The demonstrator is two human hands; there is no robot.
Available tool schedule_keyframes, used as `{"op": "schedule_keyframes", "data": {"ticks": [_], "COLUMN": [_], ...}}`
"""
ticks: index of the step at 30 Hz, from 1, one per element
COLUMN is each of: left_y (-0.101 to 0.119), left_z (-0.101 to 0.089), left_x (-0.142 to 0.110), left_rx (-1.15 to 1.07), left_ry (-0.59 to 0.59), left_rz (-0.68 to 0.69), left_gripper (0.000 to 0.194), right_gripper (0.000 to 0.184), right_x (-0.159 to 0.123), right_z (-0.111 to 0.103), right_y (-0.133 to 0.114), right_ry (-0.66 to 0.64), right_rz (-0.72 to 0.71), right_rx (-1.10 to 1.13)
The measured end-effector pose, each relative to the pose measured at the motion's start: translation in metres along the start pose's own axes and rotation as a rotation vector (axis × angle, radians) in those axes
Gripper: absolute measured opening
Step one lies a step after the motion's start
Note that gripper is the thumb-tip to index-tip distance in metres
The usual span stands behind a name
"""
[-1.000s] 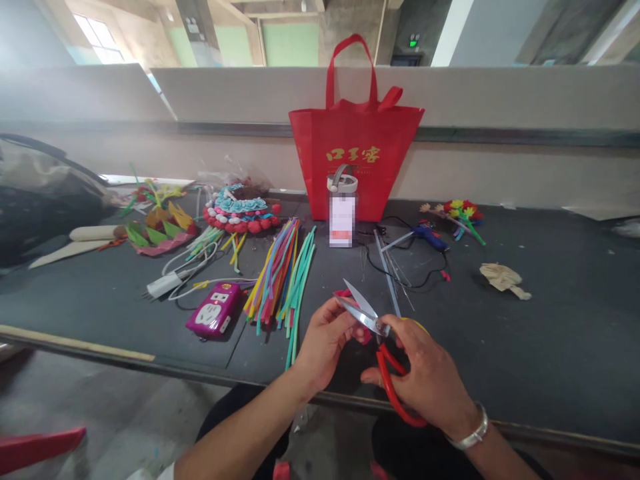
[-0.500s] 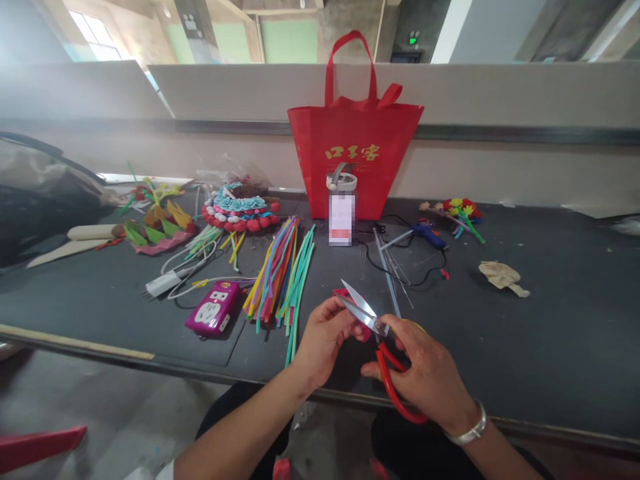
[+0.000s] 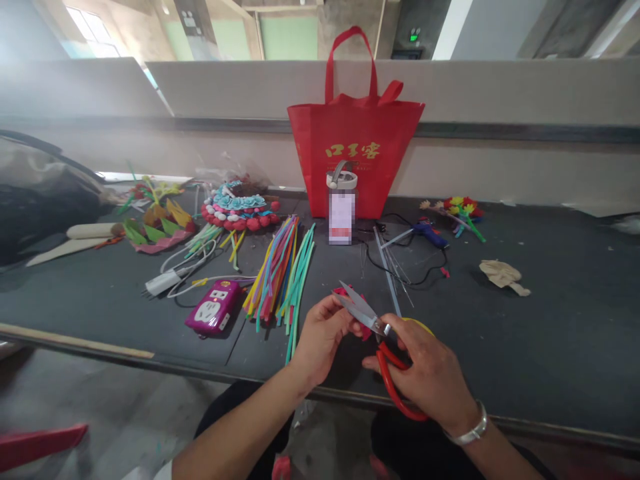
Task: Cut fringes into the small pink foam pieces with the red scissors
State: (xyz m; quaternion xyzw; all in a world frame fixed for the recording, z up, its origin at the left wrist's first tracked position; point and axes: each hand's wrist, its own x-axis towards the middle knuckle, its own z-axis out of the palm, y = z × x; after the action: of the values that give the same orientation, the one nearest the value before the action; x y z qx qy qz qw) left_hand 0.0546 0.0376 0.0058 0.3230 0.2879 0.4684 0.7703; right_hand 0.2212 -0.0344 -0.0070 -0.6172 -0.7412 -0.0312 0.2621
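My right hand (image 3: 427, 363) grips a pair of scissors (image 3: 364, 312) with red handles, the blades pointing up and to the left. Their blades stand slightly apart, close over the fingers of my left hand (image 3: 325, 337). A small red piece (image 3: 343, 291) is pinched in my left hand, partly hidden by the blades and fingers, so its exact kind is unclear. Behind my right hand shows part of a yellow curved thing (image 3: 419, 326). Coloured strips (image 3: 273, 273) and a bunch of green strips (image 3: 299, 283) lie just left of my left hand.
A red bag (image 3: 357, 127) stands at the back with a bottle (image 3: 343, 179) before it. Right of these lie a blue glue gun (image 3: 429, 235), its cord, and a beige crumpled piece (image 3: 503, 275). On the left are a purple power socket (image 3: 215, 310) and craft flowers (image 3: 240, 205).
The scissor blades have come closer together around the red piece. More of the yellow curved thing shows behind my right hand. Both hands stay almost in place.
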Motion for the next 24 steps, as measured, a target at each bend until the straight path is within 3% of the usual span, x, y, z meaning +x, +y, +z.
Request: {"op": "schedule_keyframes", "data": {"ticks": [5, 18, 24], "left_y": [0.0004, -0.0003, -0.0004], "left_z": [-0.0018, -0.0026, -0.0017], "left_x": [0.001, -0.0008, -0.0011], "left_rx": [0.011, -0.007, -0.009], "left_ry": [0.001, -0.018, -0.017], "left_rz": [0.012, 0.008, 0.01], "left_gripper": [0.018, 0.02, 0.02], "right_gripper": [0.056, 0.041, 0.045], "right_x": [-0.0014, -0.0016, -0.0023], "right_z": [0.0017, 0.0013, 0.0017], "right_y": [0.0021, 0.0021, 0.0038], "right_ry": [-0.014, 0.069, 0.043], "right_rz": [0.023, -0.037, -0.039], "right_rx": [-0.025, 0.016, 0.035]}}
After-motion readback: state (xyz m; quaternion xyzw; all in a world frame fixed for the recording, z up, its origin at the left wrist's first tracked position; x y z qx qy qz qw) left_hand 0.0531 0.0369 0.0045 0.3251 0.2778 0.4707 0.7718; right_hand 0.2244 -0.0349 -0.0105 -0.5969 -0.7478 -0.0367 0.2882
